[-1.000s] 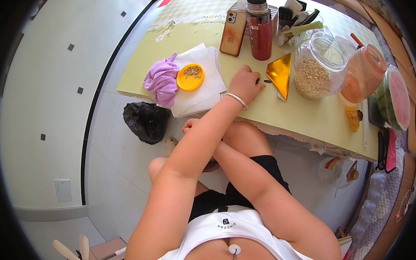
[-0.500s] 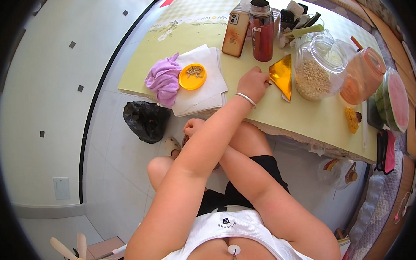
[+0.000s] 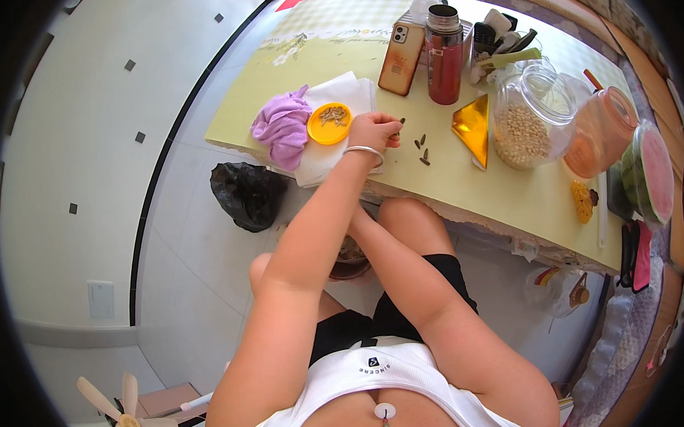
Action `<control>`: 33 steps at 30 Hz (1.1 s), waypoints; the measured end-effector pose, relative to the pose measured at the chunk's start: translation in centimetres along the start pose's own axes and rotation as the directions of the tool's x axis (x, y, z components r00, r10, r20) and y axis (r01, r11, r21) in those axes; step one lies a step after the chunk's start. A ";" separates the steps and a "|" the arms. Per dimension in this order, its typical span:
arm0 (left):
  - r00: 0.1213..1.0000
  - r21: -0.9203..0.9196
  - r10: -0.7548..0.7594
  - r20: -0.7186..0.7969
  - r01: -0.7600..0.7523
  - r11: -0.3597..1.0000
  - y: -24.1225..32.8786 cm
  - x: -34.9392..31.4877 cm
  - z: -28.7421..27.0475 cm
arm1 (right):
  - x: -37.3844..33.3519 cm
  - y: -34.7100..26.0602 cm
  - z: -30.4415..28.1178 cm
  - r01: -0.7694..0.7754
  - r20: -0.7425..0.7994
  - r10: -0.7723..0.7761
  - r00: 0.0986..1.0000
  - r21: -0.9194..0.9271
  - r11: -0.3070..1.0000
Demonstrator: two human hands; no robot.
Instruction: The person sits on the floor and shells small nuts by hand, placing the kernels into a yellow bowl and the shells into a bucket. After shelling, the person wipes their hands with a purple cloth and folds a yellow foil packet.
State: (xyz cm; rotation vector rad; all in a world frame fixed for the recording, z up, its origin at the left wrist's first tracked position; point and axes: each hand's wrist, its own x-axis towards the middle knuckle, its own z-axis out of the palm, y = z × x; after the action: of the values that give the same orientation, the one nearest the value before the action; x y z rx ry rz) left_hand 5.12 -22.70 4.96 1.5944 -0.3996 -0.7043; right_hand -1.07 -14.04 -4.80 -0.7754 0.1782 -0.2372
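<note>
My left hand, a pale bangle at its wrist, hovers at the table's near side with fingers pinched on a dark sunflower seed. Just right of it, several loose dark seeds lie on the tabletop. To its left, a round yellow lid with a small pile of brownish bits rests on white paper sheets. Under my left forearm my right arm crosses toward a reddish-brown bowl with pale scraps in it. My right hand is hidden behind the left forearm.
A purple cloth lies left of the lid. Rightward are a gold foil piece, a phone, a red bottle, a jar of pale kernels, an orange jar and watermelon. A black bag sits below.
My left hand has moved left from beside the gold foil toward the paper and lid. Loose seeds now show on the table. My right hand has gone behind the left forearm; the bowl shows.
</note>
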 end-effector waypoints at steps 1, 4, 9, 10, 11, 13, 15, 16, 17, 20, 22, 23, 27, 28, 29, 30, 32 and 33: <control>1.000 -0.038 -0.022 0.006 0.022 0.999 0.5 -0.7 -1.1 | -0.1 -0.5 0.3 0.001 -0.035 0.000 0.999 0.048 0.999; 1.000 -0.081 0.006 0.030 -0.003 0.997 1.8 -3.8 -5.0 | 0.0 -2.5 0.6 -0.311 -0.104 0.320 0.942 0.091 0.946; 0.994 0.173 0.071 -0.084 -0.056 0.983 0.3 -10.1 -10.7 | 0.6 -2.2 0.1 -0.314 -0.092 0.427 0.899 0.544 0.778; 0.987 0.221 0.086 -0.133 -0.055 0.974 -0.9 -11.3 -11.7 | 0.3 -2.6 0.8 -0.329 -0.069 0.442 0.894 0.569 0.754; 0.985 0.235 0.123 -0.123 -0.091 0.968 -2.1 -12.4 -12.5 | 0.2 -2.5 1.2 -0.346 -0.047 0.447 0.893 0.565 0.749; 0.915 0.580 0.398 -0.059 -0.293 0.760 -3.9 -13.3 -12.8 | 0.5 -1.9 0.4 -0.351 -0.007 0.425 0.905 0.552 0.757; 0.857 0.733 0.516 -0.002 -0.350 0.584 -4.8 -14.0 -12.4 | 0.7 -1.0 -0.4 -0.392 0.033 0.442 0.896 0.525 0.755; 0.847 0.735 0.532 -0.024 -0.346 0.583 -5.2 -14.2 -12.4 | 0.7 -0.7 -0.4 -0.412 0.039 0.460 0.887 0.515 0.751; 0.836 0.737 0.547 -0.043 -0.343 0.582 -5.7 -14.4 -12.4 | 0.7 -0.3 -0.3 -0.432 0.023 0.488 0.873 0.502 0.749; 0.832 0.696 0.548 -0.091 -0.340 0.633 -6.6 -14.8 -12.7 | 0.4 -0.1 -0.2 -0.471 -0.019 0.539 0.842 0.463 0.751; 0.837 0.650 0.538 -0.101 -0.354 0.673 -7.0 -15.0 -12.8 | 0.3 0.1 -0.3 -0.478 -0.019 0.542 0.840 0.445 0.757; 0.841 0.624 0.525 -0.129 -0.342 0.702 -7.1 -15.1 -12.6 | 0.3 0.1 -0.4 -0.479 -0.006 0.533 0.846 0.432 0.765; 0.881 0.399 0.420 -0.219 -0.312 0.862 -7.5 -15.5 -13.3 | -0.4 -1.5 1.5 -0.483 -0.036 0.528 0.849 0.353 0.801; 0.895 0.303 0.384 -0.228 -0.310 0.901 -7.8 -15.3 -13.8 | -0.6 -1.9 1.9 -0.479 -0.069 0.526 0.848 0.323 0.816; 0.922 0.136 0.313 -0.227 -0.288 0.948 -9.1 -14.9 -14.5 | -0.1 -0.4 0.8 -0.481 -0.126 0.525 0.842 0.270 0.835; 0.936 0.065 0.264 -0.234 -0.256 0.965 -9.3 -14.8 -14.8 | 0.0 -0.1 0.5 -0.495 -0.125 0.528 0.840 0.225 0.840; 0.958 -0.080 0.164 -0.236 -0.188 0.979 -9.8 -14.7 -15.3 | 0.0 0.4 -0.2 -0.520 -0.124 0.534 0.836 0.133 0.844; 0.953 -0.051 0.130 -0.274 -0.149 0.988 -9.6 -14.8 -15.5 | -0.1 0.3 -0.1 -0.531 -0.108 0.536 0.838 0.069 0.844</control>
State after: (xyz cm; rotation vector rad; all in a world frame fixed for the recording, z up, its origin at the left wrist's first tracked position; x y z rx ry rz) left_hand 2.66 -0.09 -0.93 1.5521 -0.2797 -0.3821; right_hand -1.16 -13.91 -5.11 -0.6453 0.4989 0.2462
